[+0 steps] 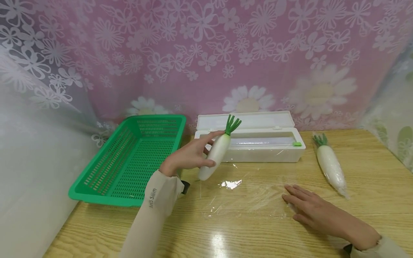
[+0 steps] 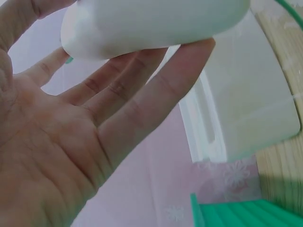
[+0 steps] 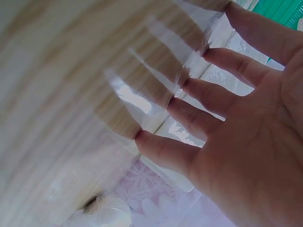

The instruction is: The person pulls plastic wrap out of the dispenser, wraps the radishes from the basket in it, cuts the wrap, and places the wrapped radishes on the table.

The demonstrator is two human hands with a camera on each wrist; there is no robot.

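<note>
A white radish (image 1: 217,156) with short green stalks tilts in my left hand (image 1: 191,153), which grips it between thumb and fingers above the table. In the left wrist view the radish (image 2: 151,23) lies across the fingers (image 2: 142,106). A sheet of clear plastic wrap (image 1: 245,197) lies spread on the wood under and in front of the radish. My right hand (image 1: 317,211) rests on the right side of the wrap with its fingers extended. Close up in the right wrist view, the fingertips (image 3: 177,105) touch the wrap (image 3: 137,94).
A white wrap box (image 1: 264,154) with its lid raised holds a roll (image 1: 261,141) at the back. To the left stands a green plastic basket (image 1: 142,161). Another radish (image 1: 330,166), covered in plastic, lies on the table at right. A flowered curtain hangs behind.
</note>
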